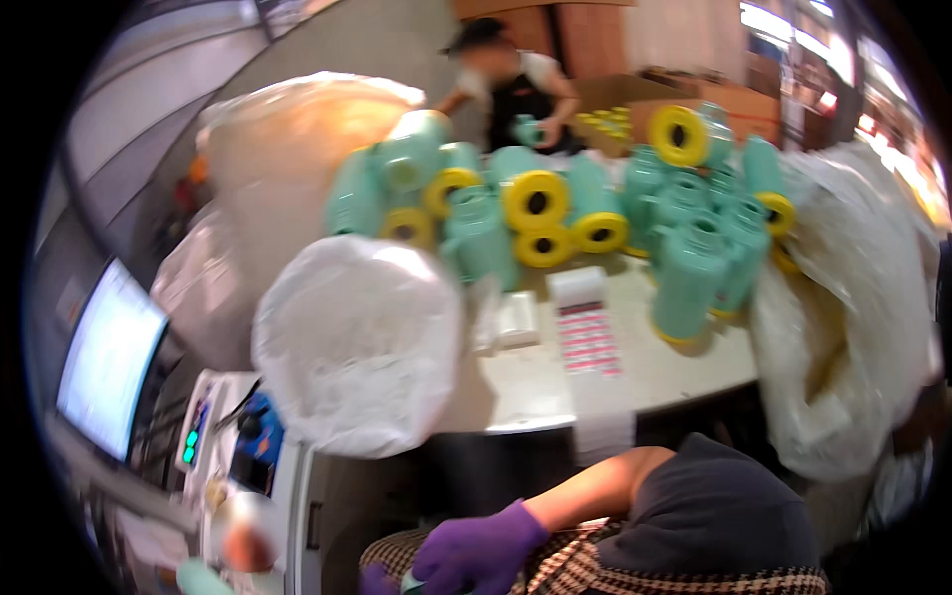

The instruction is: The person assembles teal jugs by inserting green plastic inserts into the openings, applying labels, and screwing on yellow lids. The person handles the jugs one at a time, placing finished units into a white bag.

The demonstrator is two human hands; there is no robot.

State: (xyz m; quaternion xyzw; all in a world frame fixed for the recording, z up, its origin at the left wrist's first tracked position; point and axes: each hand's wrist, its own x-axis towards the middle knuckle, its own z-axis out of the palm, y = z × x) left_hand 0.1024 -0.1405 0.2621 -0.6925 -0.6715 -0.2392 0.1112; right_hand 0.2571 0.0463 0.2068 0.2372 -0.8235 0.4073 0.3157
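Showing under right hand (474,551), teal object (411,586)

On the table (714,372), bottles (684,283) stand and lie from ten round to three o'clock. A person (521,91) is behind them at twelve. A box (517,319) sits near the middle of the view. Next to it, at four, a strip of labels (590,342) lies and hangs off the near edge. One bag (357,342) is at nine, with a screen (111,362) farther out. Another bag (843,327) is at three. The right hand (474,550) is at six.
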